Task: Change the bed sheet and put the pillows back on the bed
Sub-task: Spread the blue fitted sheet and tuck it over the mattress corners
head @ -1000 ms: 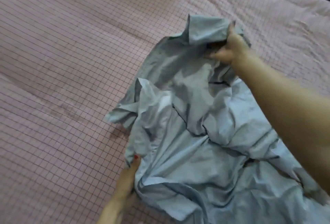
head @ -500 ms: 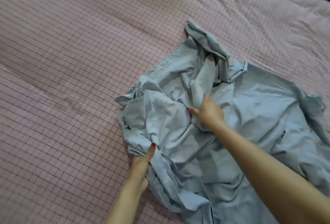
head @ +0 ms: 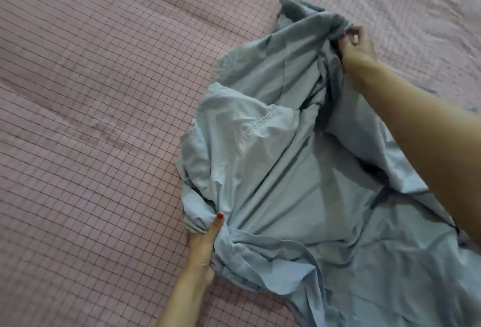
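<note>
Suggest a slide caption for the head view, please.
Both hands, left and right, grip a crumpled blue sheet over the pink checked bed cover.

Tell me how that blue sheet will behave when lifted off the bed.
The blue sheet is probably floppy: it lies crumpled in soft folds. It likely drapes and sags between the left hand and right hand. It seems light, bunching easily in those grips.

A light blue-grey bed sheet (head: 299, 170) lies crumpled in the centre and lower right of the frame, on top of a pink bed (head: 91, 118) covered in a fine dark grid pattern. The sheet is bunched into deep folds, with a stitched hem line showing on its paler left part. Its upper tip is lifted toward the upper right; its lower left edge is gathered tight.
</note>
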